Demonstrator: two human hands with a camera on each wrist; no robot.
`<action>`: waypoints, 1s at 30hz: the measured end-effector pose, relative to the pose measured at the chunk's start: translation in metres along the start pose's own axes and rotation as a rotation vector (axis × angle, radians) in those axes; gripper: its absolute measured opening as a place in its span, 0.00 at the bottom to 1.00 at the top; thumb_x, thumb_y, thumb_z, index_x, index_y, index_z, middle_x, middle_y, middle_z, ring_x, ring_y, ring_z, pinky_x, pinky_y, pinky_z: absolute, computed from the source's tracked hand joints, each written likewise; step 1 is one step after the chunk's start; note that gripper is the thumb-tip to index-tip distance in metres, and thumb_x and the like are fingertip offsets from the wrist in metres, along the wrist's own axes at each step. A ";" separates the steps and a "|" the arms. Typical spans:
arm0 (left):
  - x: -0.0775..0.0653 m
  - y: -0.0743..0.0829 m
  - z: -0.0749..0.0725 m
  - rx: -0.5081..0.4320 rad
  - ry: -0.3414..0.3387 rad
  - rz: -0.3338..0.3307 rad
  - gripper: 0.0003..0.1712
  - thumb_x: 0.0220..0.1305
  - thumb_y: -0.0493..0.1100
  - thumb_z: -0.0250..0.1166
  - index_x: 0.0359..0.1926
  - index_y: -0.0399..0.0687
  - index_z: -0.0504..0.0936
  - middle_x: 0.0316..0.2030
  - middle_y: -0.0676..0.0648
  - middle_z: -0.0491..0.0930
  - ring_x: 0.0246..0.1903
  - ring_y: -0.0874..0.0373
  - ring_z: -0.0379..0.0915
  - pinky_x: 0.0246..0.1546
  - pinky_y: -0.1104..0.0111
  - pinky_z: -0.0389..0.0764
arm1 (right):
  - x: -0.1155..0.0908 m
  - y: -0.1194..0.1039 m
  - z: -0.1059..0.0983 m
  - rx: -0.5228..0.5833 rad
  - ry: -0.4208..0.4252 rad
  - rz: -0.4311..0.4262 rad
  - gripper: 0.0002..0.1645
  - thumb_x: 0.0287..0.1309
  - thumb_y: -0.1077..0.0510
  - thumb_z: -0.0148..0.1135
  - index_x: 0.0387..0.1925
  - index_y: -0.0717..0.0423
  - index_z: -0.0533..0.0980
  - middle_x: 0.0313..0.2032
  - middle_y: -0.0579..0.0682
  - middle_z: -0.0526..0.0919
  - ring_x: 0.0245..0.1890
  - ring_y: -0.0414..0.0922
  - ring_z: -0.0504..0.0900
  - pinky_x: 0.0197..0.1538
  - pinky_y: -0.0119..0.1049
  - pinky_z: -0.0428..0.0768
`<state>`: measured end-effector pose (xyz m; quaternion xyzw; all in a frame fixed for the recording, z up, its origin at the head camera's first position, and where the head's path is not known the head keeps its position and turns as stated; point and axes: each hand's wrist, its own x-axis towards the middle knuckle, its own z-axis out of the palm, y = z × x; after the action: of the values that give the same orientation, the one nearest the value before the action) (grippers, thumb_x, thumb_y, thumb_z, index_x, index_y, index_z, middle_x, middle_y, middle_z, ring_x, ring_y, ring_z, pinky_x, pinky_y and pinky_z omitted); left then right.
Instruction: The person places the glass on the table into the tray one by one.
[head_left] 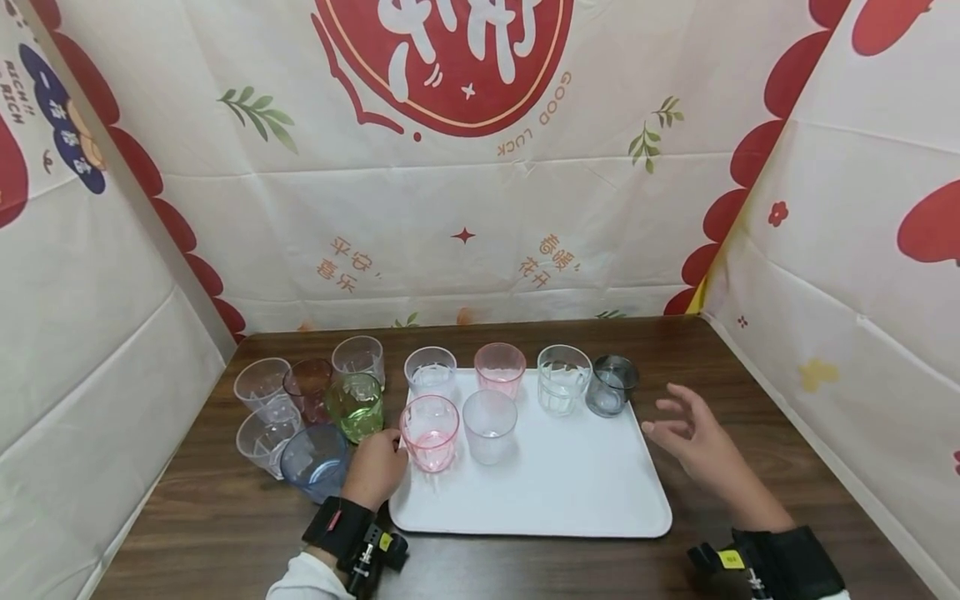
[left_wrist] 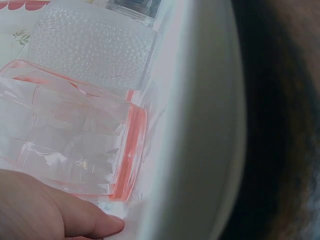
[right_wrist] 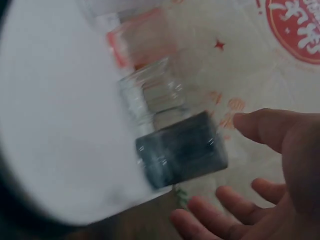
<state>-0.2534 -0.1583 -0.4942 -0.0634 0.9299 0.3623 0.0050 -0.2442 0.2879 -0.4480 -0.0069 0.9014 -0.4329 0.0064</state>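
My left hand (head_left: 377,468) is at the tray's left edge, close beside a pink-rimmed clear glass (head_left: 430,446). In the left wrist view a fingertip (left_wrist: 107,224) lies near that glass's base; the other fingers are mostly hidden. My right hand (head_left: 697,437) is right of the white tray (head_left: 570,492), its fingers spread and loosely bent, holding nothing. The smoky grey glass (head_left: 611,390) standing at the tray's back right corner is nearest to it. A frosted glass (head_left: 490,429) stands next to the pink-rimmed one.
Along the tray's back are a clear glass (head_left: 431,372), a pink glass (head_left: 500,368) and another clear glass (head_left: 562,382). Left of the tray stand several glasses, among them a green one (head_left: 357,408), a blue one (head_left: 315,467) and a brownish one (head_left: 309,387). Printed cloth walls (head_left: 465,200) enclose the table.
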 end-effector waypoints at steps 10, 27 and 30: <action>-0.001 0.001 0.000 0.015 0.002 0.008 0.18 0.66 0.34 0.59 0.54 0.30 0.82 0.38 0.40 0.85 0.33 0.52 0.78 0.35 0.59 0.81 | 0.005 0.025 0.015 -0.063 -0.173 0.158 0.58 0.63 0.40 0.66 0.77 0.65 0.47 0.68 0.71 0.65 0.55 0.60 0.78 0.49 0.48 0.83; 0.000 0.000 0.002 0.015 0.010 0.017 0.18 0.66 0.34 0.58 0.54 0.31 0.83 0.38 0.40 0.85 0.33 0.52 0.78 0.35 0.58 0.81 | 0.014 0.027 0.017 -0.151 -0.263 0.183 0.49 0.61 0.55 0.71 0.74 0.70 0.56 0.59 0.72 0.71 0.43 0.54 0.78 0.36 0.44 0.83; -0.002 0.000 0.002 0.005 0.002 0.022 0.18 0.66 0.33 0.58 0.54 0.31 0.83 0.37 0.40 0.85 0.33 0.52 0.77 0.34 0.59 0.80 | 0.013 0.026 0.018 -0.102 -0.259 0.215 0.48 0.62 0.57 0.69 0.75 0.68 0.56 0.57 0.70 0.70 0.39 0.51 0.79 0.33 0.44 0.83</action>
<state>-0.2520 -0.1563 -0.4954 -0.0535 0.9314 0.3602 0.0003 -0.2568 0.2901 -0.4796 0.0334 0.9094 -0.3788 0.1685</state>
